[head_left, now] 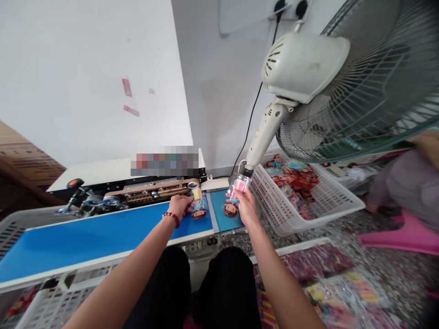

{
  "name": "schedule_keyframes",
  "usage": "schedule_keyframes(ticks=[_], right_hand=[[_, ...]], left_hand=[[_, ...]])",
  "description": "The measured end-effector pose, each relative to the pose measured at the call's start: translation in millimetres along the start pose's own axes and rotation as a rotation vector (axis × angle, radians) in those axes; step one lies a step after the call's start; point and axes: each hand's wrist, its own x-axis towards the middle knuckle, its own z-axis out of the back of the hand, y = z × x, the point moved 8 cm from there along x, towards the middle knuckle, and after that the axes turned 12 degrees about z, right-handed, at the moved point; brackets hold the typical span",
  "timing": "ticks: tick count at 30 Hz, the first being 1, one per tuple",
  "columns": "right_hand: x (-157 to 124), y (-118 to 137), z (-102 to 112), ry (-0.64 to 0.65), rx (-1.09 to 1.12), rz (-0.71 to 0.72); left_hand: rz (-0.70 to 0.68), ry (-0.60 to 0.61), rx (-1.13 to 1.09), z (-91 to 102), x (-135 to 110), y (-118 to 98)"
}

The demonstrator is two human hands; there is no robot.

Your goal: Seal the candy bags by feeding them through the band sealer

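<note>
My left hand (180, 206), with a beaded bracelet on its wrist, pinches the left edge of a small cartoon-printed plastic packet (198, 200). That packet lies at the right end of the blue conveyor belt (113, 233), its top edge by the sealing machine's guide (157, 194). Over the lighter blue plate (221, 201) to the right, my right hand (247, 204) is closed on a second packet (239, 186) of the same kind. Yellow and pink strips show through the clear parts of both packets, and a brown-haired cartoon head forms the lower end of each.
A white basket (308, 219) of similar packets stands at right, beneath a large fan (305, 64). More bagged, coloured goods (346, 292) lie at lower right. Another person's leg (401, 183) and a pink stool (401, 237) are at far right. Cardboard boxes (24, 160) stand at left.
</note>
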Motion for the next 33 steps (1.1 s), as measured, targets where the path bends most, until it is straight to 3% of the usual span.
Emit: schedule_keyframes(ticks=[5,8,10,12,15,17,20,23,27,30,33], right_hand=[[-3,-6,-13,0.051,0.0,-0.021],[-4,-13,-20,0.083,-0.003,-0.039],[-7,-16,-26,0.116,-0.002,-0.053],[-10,-17,-33,0.16,-0.002,-0.065],[-16,-12,-44,0.228,-0.05,-0.053],[-19,-6,-49,0.27,-0.115,-0.018],[-21,1,-52,0.313,-0.196,0.033],[-21,1,-50,0.318,-0.219,0.038],[-22,1,-48,0.344,-0.158,0.03],[-20,4,-34,0.296,-0.129,0.019],[-19,14,-8,0.187,-0.156,0.046]], left_hand=[[-0.06,-0.175,0.197,64.9,4,11],[-0.207,-0.458,0.319,101.8,-18,11],[-0.349,-0.635,0.332,107.3,-43,10],[-0.456,-0.575,0.348,83.4,-57,11],[-0.487,-0.2,0.365,15.7,-57,7],[-0.454,-0.026,0.325,-21.8,-52,-1],[-0.468,0.114,0.215,-54.8,-48,-19],[-0.516,0.217,0.095,-66.8,-49,-32],[-0.471,0.25,-0.021,-63.6,-47,-29],[-0.308,0.292,-0.017,-65.7,-37,-17],[-0.104,0.29,0.042,-68.5,-25,-3]])
